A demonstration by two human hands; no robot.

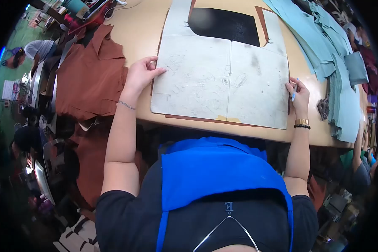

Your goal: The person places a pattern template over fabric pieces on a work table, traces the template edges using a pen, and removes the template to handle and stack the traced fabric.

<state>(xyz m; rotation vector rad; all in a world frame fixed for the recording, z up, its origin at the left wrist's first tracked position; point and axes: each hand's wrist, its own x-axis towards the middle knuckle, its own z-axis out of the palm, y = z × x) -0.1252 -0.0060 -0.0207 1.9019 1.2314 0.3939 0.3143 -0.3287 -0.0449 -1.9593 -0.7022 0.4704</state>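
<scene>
A large whitish pattern board (193, 80) with pencil marks and a cut-out at its far side lies on the tan table (136, 17). Brown fabric (197, 119) shows under its near edge. My left hand (145, 73) pinches the board's left edge, thumb on top. At the right edge, my right hand (298, 94) has its fingers closed round a light blue pen (293, 96), with the fingertips touching the board. A black piece (227, 25) shows through the cut-out.
Brown fabric pieces (88, 75) hang over the table's left side. Light teal fabric (338, 92) is stacked along the right, near a small dark bundle (323, 109). A red container (97, 17) stands at the far left. Another person (38, 49) is at the left.
</scene>
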